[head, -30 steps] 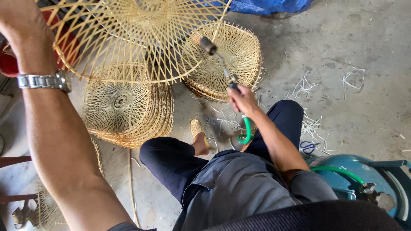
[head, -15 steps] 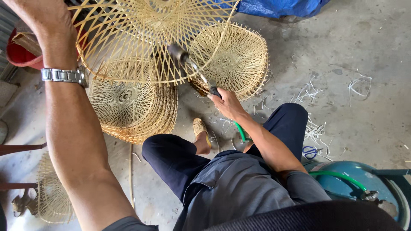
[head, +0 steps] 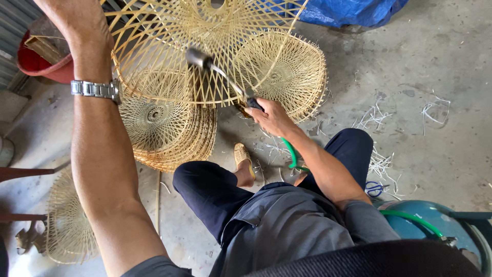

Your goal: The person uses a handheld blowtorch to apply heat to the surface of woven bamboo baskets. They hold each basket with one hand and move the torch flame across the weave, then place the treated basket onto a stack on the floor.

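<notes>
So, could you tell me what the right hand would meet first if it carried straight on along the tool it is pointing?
Probably the raised woven bamboo frame: the right hand aims its torch-like tool up-left at it, though depth is unclear.

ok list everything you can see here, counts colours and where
woven frame: one, pale bamboo, held up at top centre
torch: one, dark metal, nozzle against the frame
hose: one, green, runs from the torch to the tank
gas tank: one, teal, bottom right
basket stacks: two, tan, on the floor under the frame
basket: one, tan, bottom left
bucket: one, red, top left
tarp: one, blue, top right
shavings: many, pale, scattered on the concrete
scissors: one, blue handles, by the right knee
left hand: grips the frame, watch on wrist
right hand: holds the torch
</notes>
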